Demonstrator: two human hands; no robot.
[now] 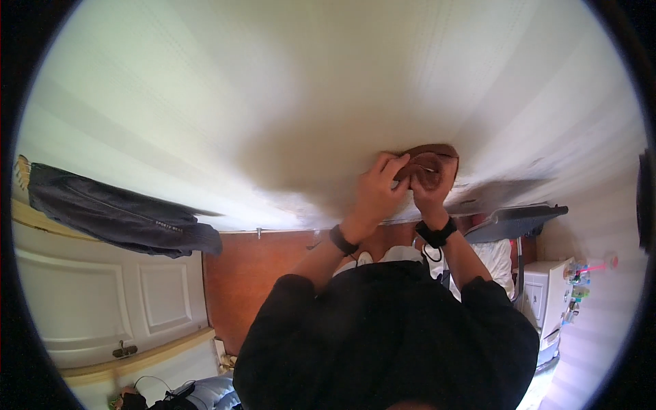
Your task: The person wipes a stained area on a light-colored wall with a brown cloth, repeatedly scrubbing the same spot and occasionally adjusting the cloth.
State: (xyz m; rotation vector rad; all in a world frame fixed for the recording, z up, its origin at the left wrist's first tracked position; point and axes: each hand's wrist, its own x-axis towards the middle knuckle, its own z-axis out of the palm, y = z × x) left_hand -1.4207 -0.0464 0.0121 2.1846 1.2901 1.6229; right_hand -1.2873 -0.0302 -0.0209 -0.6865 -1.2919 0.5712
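Both hands (380,191) grip curved brn item (429,178), poss. cap

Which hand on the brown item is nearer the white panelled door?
The left hand, on the left of the brown item, is nearer the white panelled door; the right hand sits farther right, away from it.

Big off-white wall (328,75) filling most of view, lower part kinda scuffed and patchy. Soft blurry shadows (280,160) on it, light pretty gentle. Reddish-brown floor (246,294). White panel door (102,290) off left, metal latch (124,350), pale wood trim (167,350). White cabinet (538,294) over right, right-hand wall (605,212) pale too.
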